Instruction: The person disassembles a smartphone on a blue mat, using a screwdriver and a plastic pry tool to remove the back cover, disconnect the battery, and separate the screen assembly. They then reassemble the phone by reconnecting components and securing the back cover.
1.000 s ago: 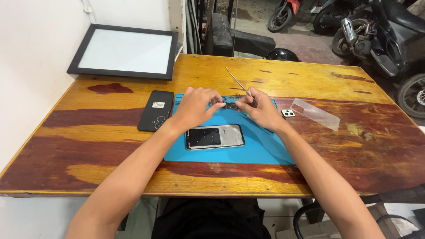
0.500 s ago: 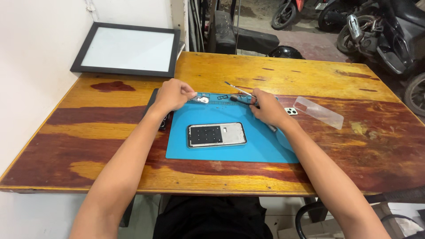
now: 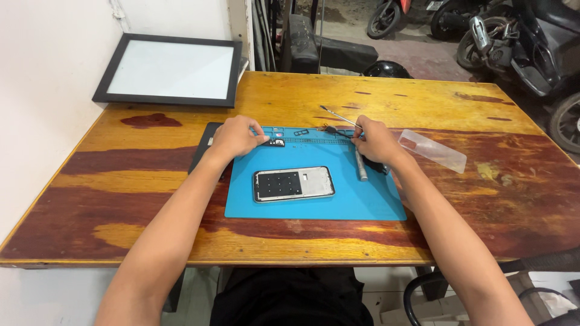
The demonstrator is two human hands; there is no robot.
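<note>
Phone point(image 3: 293, 183) lay opened, back off, mid-mat point(image 3: 314, 205); reassembly looked undone. Left hand point(image 3: 234, 136) pinched a small dark part point(image 3: 275, 143) at the mat's top edge. Right hand point(image 3: 376, 139) gripped tweezers point(image 3: 338, 116) beside a screwdriver point(image 3: 360, 166).

The left hand point(image 3: 232, 137) is pinching a small dark part point(image 3: 275, 143) at the blue mat's point(image 3: 362, 202) upper edge, while the right hand point(image 3: 376, 140) is gripping tweezers point(image 3: 338, 116) (an opened phone point(image 3: 293, 183) is lying between them) on the wooden tabletop point(image 3: 302, 96).
</note>
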